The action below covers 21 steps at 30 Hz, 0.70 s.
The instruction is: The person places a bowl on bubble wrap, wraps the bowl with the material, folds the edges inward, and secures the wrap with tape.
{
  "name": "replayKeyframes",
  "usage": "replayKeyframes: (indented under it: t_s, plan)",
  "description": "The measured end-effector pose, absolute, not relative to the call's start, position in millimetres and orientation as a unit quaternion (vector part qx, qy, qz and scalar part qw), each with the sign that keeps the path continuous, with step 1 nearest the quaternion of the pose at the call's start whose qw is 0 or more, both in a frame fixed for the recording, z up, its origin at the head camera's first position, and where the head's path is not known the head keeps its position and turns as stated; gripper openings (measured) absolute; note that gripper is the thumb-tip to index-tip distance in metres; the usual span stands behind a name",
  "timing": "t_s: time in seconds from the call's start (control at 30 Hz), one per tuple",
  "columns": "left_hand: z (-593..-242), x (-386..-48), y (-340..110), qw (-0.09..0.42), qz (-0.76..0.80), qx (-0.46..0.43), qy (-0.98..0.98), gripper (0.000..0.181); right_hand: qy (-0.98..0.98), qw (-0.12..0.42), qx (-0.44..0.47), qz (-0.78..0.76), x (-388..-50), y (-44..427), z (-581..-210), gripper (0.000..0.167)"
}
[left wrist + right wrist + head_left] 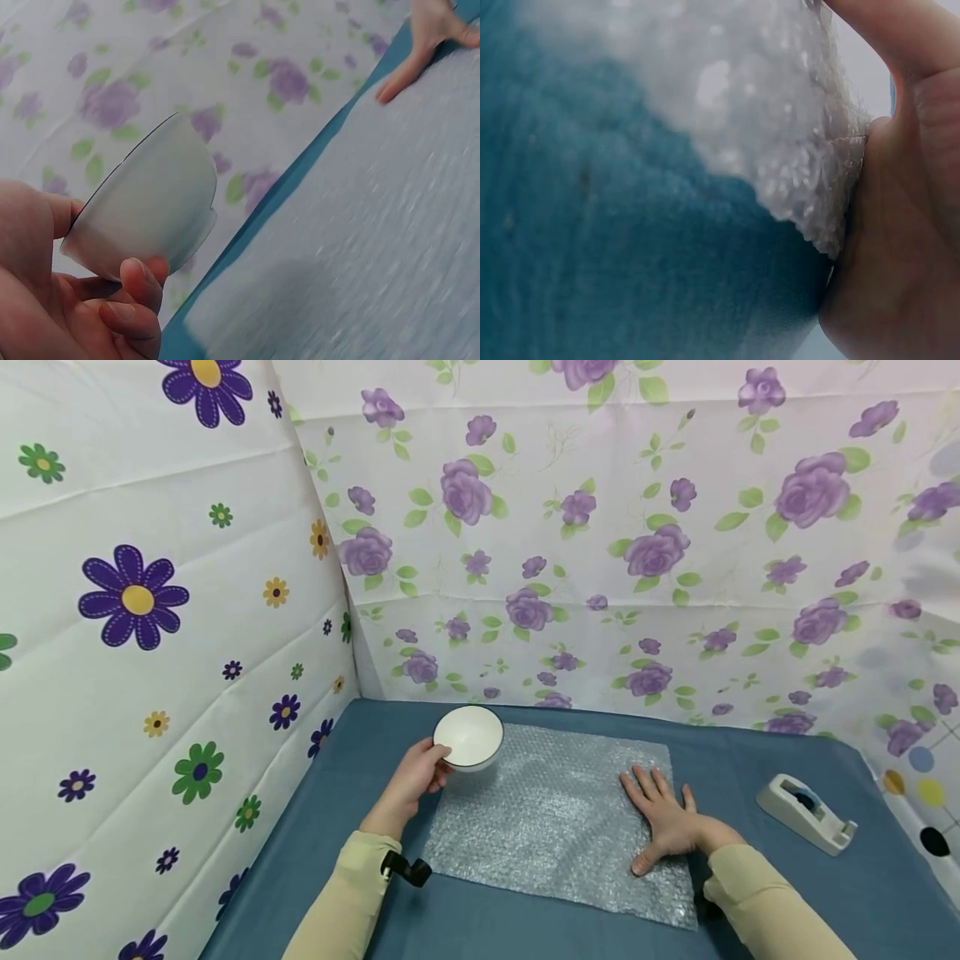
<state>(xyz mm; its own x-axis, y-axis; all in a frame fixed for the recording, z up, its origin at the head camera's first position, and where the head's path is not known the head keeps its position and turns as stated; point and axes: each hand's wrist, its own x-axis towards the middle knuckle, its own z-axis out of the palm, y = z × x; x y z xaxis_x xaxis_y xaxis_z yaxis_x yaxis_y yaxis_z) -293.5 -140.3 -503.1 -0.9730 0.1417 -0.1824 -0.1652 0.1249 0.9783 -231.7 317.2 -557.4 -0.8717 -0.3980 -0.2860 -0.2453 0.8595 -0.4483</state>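
Note:
A white bowl [469, 737] with a dark rim is held by its edge in my left hand [417, 777], thumb at the rim and fingers under the side. In the left wrist view the bowl [154, 202] is tilted and hangs above the bubble wrap. The sheet of bubble wrap [555, 818] lies flat on the table. My right hand [663, 818] rests on the right part of the sheet with its fingers spread. In the right wrist view the wrap's edge [780, 150] shows beside the palm.
A white tape dispenser [808, 814] sits on the blue tablecloth [750, 768], right of my right hand. Flowered cloths [525, 527] hang behind the table and along its left side. A black camera band [406, 867] is on my left wrist.

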Motion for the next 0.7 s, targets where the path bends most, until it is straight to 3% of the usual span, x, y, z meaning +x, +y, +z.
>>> replayKeyframes:
  t_s: [0.47, 0.7]
  plan:
    - [-526, -270, -60, 0.189, 0.638, 0.064, 0.743, 0.045, 0.941, 0.216, -0.159, -0.207, -232, 316, -554, 0.159]
    - [-536, -262, -28, 0.201, 0.631, 0.059, 0.747, 0.05, 0.948, 0.203, -0.152, -0.19, -233, 314, -556, 0.158]
